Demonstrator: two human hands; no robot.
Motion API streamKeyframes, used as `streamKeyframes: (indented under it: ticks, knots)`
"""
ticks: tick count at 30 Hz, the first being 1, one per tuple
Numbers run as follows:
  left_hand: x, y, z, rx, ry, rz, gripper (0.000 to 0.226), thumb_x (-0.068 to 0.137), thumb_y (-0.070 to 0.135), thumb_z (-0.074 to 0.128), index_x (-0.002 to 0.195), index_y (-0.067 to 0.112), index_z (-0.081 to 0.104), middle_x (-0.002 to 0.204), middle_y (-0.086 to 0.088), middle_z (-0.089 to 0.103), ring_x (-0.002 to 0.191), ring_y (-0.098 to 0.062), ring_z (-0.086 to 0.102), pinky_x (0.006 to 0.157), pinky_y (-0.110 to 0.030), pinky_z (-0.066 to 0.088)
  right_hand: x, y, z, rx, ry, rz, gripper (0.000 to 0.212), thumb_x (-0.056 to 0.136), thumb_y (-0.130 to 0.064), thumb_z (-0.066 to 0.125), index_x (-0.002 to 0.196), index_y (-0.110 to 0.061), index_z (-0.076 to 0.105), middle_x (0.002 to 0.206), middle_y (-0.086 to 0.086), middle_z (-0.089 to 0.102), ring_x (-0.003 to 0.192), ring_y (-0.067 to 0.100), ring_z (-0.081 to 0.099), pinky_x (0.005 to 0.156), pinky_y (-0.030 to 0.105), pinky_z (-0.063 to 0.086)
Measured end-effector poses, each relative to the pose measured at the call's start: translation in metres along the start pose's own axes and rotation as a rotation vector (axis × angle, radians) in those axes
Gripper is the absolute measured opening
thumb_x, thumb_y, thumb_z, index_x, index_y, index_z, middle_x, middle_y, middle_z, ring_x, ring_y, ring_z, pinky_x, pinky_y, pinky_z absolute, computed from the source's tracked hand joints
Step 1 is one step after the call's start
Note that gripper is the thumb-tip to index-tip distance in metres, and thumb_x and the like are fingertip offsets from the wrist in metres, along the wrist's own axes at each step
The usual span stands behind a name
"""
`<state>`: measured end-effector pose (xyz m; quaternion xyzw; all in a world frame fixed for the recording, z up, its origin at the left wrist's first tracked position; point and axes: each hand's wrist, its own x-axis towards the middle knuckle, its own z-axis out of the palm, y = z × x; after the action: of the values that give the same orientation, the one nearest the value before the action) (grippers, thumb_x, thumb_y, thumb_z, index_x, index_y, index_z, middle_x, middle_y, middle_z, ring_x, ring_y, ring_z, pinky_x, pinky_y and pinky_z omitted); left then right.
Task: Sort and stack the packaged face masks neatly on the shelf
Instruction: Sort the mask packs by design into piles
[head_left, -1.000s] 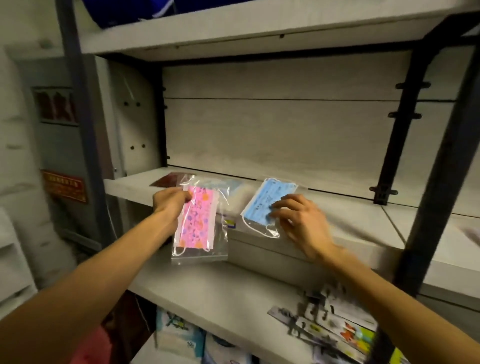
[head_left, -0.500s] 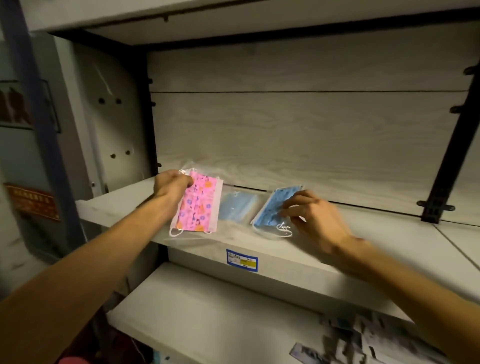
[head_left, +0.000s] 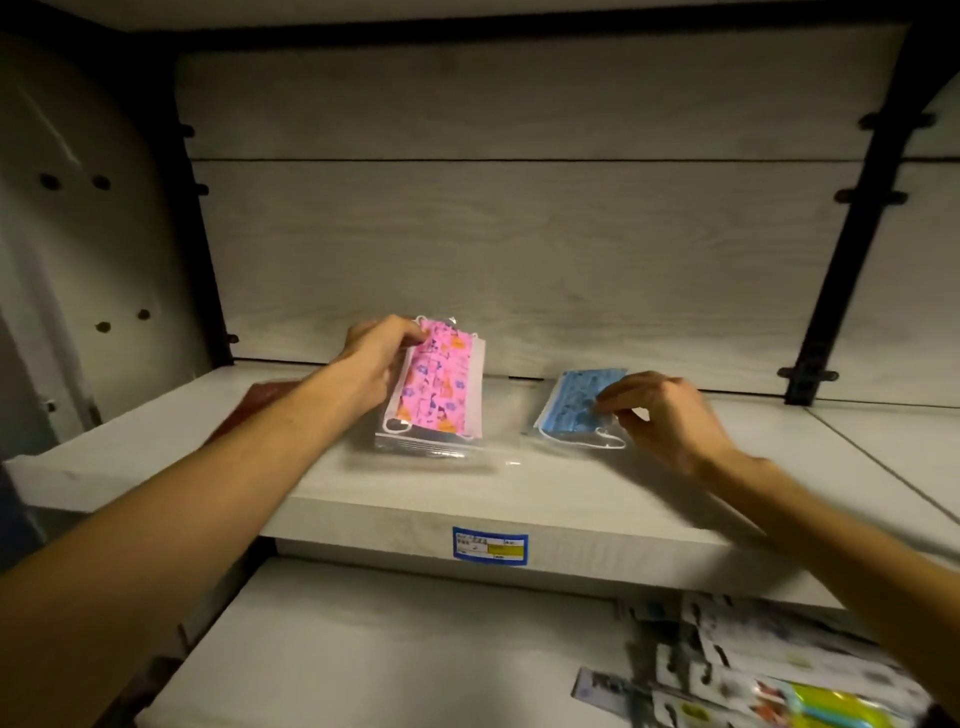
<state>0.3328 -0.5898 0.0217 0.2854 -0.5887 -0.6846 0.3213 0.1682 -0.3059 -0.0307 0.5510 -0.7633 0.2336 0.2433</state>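
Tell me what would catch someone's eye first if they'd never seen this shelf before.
The pink patterned mask pack stands out most: it sits mid-shelf, its upper end lifted in the grip of the left hand. To its right a blue mask pack lies on the shelf, the right hand pinching its right edge. On the shelf's front edge a blue price label catches the light.

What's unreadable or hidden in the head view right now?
- Price label on the shelf edge: print too small.
- Dark red item: mostly behind the left forearm.
- Packets on the lower shelf: blurred, cut by the frame edge.
- Pink mask pack: count of packs beneath unclear.
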Motion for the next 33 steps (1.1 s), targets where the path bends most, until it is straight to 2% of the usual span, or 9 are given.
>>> streamKeyframes:
  ticks: [5,8,12,14,17,20,24,30,33]
  knots:
    - [0.005,-0.025,0.055,0.207,-0.103,0.071,0.011,0.086,-0.002,0.066,0.081,0.008,0.065,0.077,-0.008,0.068,0.075,-0.023,0.066,0.055,-0.021,0.055,-0.026,0.027,-0.028,-0.105,-0.153,0.208,0.034,0.084,0.001,0.067,0.102,-0.024,0.081,0.111,-0.001,0.076,0.096,0.02,0.072,0.088,0.037,0.057]
    - [0.005,-0.045,0.079,0.563,-0.109,0.219,0.025,0.086,0.009,0.07,0.111,0.007,0.064,0.106,-0.013,0.069,0.103,-0.028,0.066,0.085,-0.032,0.056,-0.039,0.04,-0.044,-0.171,-0.347,0.347,0.034,0.082,-0.004,0.065,0.098,-0.029,0.082,0.104,-0.002,0.077,0.073,0.007,0.064,0.07,0.015,0.05]
    - [-0.01,-0.065,0.093,1.115,-0.093,0.562,0.072,0.085,0.029,0.071,0.145,0.008,0.037,0.147,-0.016,0.047,0.133,-0.035,0.047,0.104,-0.039,0.043,-0.04,0.039,-0.044,-0.155,-0.243,0.472,0.032,0.088,-0.009,0.057,0.109,-0.023,0.078,0.117,0.001,0.073,0.098,0.022,0.067,0.08,0.029,0.051]
    - [-0.018,-0.072,0.101,1.232,-0.188,0.687,0.065,0.09,0.037,0.066,0.145,0.012,0.041,0.149,-0.012,0.044,0.133,-0.033,0.046,0.105,-0.039,0.042,-0.035,0.035,-0.034,-0.147,-0.259,0.511,0.034,0.093,-0.017,0.056,0.124,-0.018,0.068,0.129,0.006,0.067,0.112,0.028,0.063,0.091,0.035,0.051]
    - [-0.028,-0.085,0.109,1.377,-0.397,0.581,0.054,0.096,0.052,0.052,0.139,0.02,0.05,0.142,-0.008,0.053,0.123,-0.028,0.054,0.099,-0.041,0.047,-0.03,0.031,-0.013,-0.109,-0.385,0.559,0.037,0.097,-0.028,0.054,0.131,-0.015,0.057,0.134,0.012,0.06,0.116,0.031,0.058,0.098,0.041,0.049]
    - [-0.032,-0.097,0.115,1.465,-0.495,0.531,0.062,0.101,0.055,0.034,0.152,0.019,0.037,0.155,-0.008,0.042,0.14,-0.029,0.042,0.109,-0.045,0.039,-0.035,0.033,-0.001,-0.083,-0.473,0.552,0.039,0.104,-0.04,0.036,0.131,-0.018,0.054,0.138,0.009,0.054,0.119,0.027,0.052,0.102,0.038,0.041]
    - [-0.034,-0.097,0.123,1.459,-0.473,0.52,0.064,0.103,0.053,0.03,0.157,0.019,0.029,0.162,-0.007,0.033,0.147,-0.029,0.032,0.116,-0.045,0.032,-0.044,0.045,-0.007,-0.043,-0.491,0.557,0.047,0.103,-0.045,0.037,0.14,-0.02,0.05,0.147,0.008,0.048,0.127,0.028,0.048,0.106,0.04,0.038]
    - [-0.044,-0.097,0.137,1.456,-0.332,0.537,0.054,0.103,0.047,0.04,0.147,0.017,0.046,0.149,-0.011,0.045,0.134,-0.032,0.044,0.108,-0.046,0.041,-0.051,0.059,-0.026,-0.031,-0.438,0.531,0.049,0.093,-0.05,0.05,0.135,-0.028,0.058,0.141,0.005,0.056,0.116,0.027,0.056,0.094,0.04,0.048]
    - [-0.054,-0.096,0.135,1.488,-0.255,0.641,0.044,0.102,0.047,0.045,0.131,0.017,0.06,0.131,-0.009,0.053,0.12,-0.029,0.052,0.098,-0.042,0.046,-0.049,0.059,-0.034,-0.003,-0.446,0.503,0.044,0.085,-0.052,0.051,0.118,-0.028,0.066,0.121,0.007,0.066,0.099,0.025,0.061,0.087,0.043,0.054]
